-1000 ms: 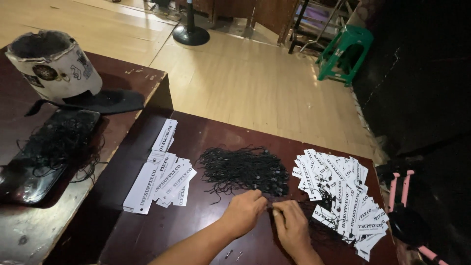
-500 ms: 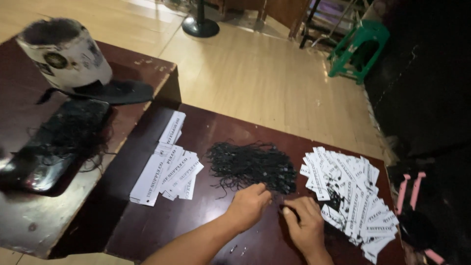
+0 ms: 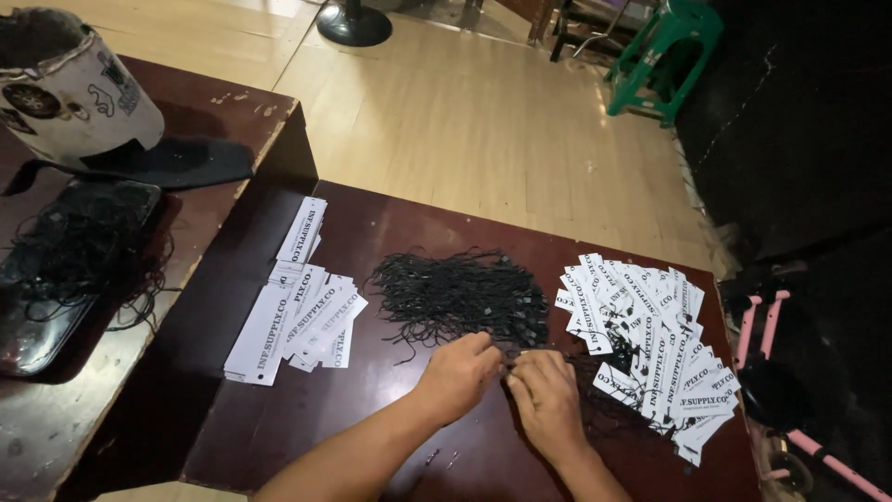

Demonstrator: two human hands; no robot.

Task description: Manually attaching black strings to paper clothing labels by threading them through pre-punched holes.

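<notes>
I count two dark brown wooden tables (image 3: 390, 232) in front of me. On the nearer one lie two heaps of white paper tags with black print, a small one (image 3: 297, 311) and a much bigger one (image 3: 650, 335) (too overlapped to count singly), plus one pile of black string loops (image 3: 460, 297). One white printed bucket (image 3: 70, 84) and one green plastic stool (image 3: 664, 56).

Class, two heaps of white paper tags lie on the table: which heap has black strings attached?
The right-hand heap of tags, beside the right hand; the left heap is stringless.
</notes>
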